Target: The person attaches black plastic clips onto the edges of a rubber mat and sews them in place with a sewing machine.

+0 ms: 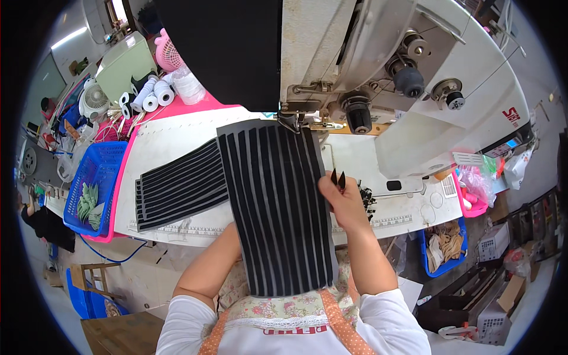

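A black-and-grey striped fabric panel point(278, 207) hangs in front of me, its top edge close to the needle area of the sewing machine point(331, 53). My right hand point(350, 204) is closed at the panel's right edge, the thumb against the cloth. Two dark pointed blades of what look like thread snips point(338, 179) stick up from that hand. My left forearm point(214, 257) reaches behind the panel, which hides the hand and fingers. Another striped panel point(177, 186) lies flat on the white table point(142, 160), partly under the raised one.
A blue basket point(121, 177) with pale green bundles stands at the left table edge. White thread cones point(163, 92) and a small fan point(94, 97) are behind it. Dark scraps point(367, 201) lie beside my right hand. A blue bin point(435, 272) with beige cloth sits lower right.
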A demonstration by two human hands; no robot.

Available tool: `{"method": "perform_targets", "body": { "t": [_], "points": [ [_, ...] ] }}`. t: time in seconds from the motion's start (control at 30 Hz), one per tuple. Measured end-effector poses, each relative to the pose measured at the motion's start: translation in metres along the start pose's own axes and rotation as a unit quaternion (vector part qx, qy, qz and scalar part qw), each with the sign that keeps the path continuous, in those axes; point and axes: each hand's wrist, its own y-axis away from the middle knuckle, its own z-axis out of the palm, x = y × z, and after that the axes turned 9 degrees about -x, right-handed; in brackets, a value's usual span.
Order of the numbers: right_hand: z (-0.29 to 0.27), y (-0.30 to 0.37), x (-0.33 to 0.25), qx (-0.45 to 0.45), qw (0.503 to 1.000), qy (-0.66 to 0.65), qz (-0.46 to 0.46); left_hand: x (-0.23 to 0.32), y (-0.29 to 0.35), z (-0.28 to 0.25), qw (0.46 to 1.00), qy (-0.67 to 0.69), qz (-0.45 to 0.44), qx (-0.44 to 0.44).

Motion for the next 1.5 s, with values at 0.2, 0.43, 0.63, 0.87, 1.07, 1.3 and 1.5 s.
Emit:
{"method": "perform_targets", "body": {
  "t": [0.2,0.43,0.63,0.87,1.07,1.3,1.5],
  "points": [
    [0.012,0.019,0.008,-0.014,1.000,0.025,0.002,-0.067,0.005,-0.052,0.846,0.513,-0.026,-0.142],
    [0.011,0.052,-0.002,-0.058,0.995,0.013,0.080,-0.074,0.058,-0.073,0.741,0.602,0.043,-0.293],
    [0.010,0.065,-0.003,-0.089,0.990,0.017,0.110,-0.057,0.067,-0.081,0.828,0.504,0.029,-0.244],
    [0.002,0.069,-0.003,-0.120,0.991,0.030,0.057,-0.058,0.073,-0.077,0.834,0.480,0.076,-0.263],
    [0.001,0.073,-0.007,-0.140,0.987,0.008,0.077,-0.059,0.072,-0.077,0.833,0.483,0.058,-0.263],
    [0.000,0.074,-0.006,-0.126,0.988,0.019,0.086,-0.059,0.062,-0.077,0.817,0.523,0.014,-0.242],
    [0.000,0.070,-0.003,-0.126,0.988,0.021,0.083,-0.067,0.048,-0.078,0.799,0.550,0.009,-0.243]
  ]
}}
